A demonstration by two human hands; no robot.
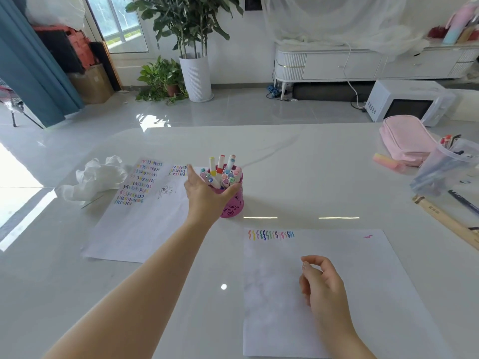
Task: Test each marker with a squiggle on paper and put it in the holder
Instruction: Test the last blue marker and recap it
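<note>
Fig. Marker-test layout, head view.

(a) White table (285, 151): work surface. Two paper sheets lie flat on it.

(b) Near sheet (363, 294), directly in front of the person, prob. so the writing hand reaches it w/o stretching. One row of coloured squiggles (270, 235) runs along its top-left edge; the rest is blank, w/ room for more tests.

(c) Far sheet (145, 224), set off to the left, is densely marked. Judged a filled test page put aside.

(d) Left hand (204, 195): fingers spread, holding nothing, palm at the near-left side of the holder, thumb across the near rim. Likely steadying it or reaching in.

(e) Right hand (321, 283): loosely curled, empty, over the near sheet.

(f) Pink mesh holder (233, 206), between the two sheets, upright. Markers (221, 167) stand in it, caps up; none seen loose on the table.

Surroundings: pink pencil case (407, 141), clear tub of pens (445, 167) and wooden ruler (445, 221) at far right; crumpled white plastic (96, 180) at far left. All well apart from the holder; nothing blocks either hand.
</note>
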